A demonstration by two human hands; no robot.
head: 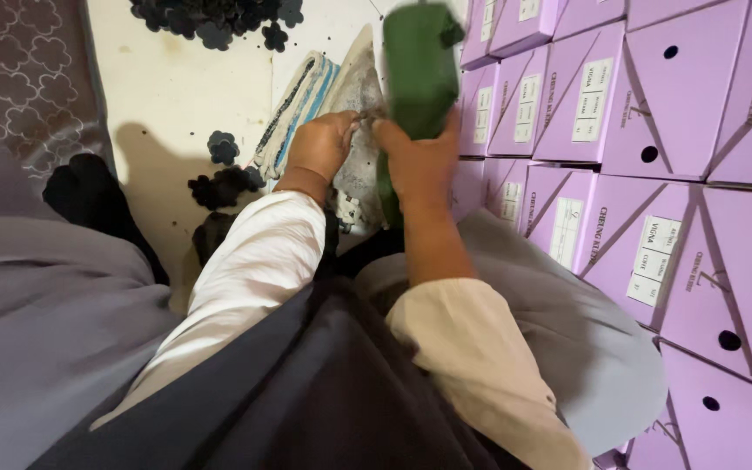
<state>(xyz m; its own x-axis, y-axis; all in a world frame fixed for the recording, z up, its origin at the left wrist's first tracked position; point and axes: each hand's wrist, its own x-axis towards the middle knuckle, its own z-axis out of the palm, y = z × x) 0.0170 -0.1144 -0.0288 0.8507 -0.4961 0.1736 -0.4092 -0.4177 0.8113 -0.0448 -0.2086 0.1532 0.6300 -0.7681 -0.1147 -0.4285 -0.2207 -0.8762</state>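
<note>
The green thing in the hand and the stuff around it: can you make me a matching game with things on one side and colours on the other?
Things:
1. Blurred object gripped by the right hand: green object
2. Stacked boxes
3. Flower-shaped pieces on the floor
4. Sleeves

Colours:
A. black
B. cream white
C. green
D. lilac purple

Pairs: 1-C, 2-D, 3-A, 4-B. The left hand pinches a grey cloth beside the green object.

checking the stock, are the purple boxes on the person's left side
No, the purple boxes are stacked on the person's right, beside the right hand.
</note>
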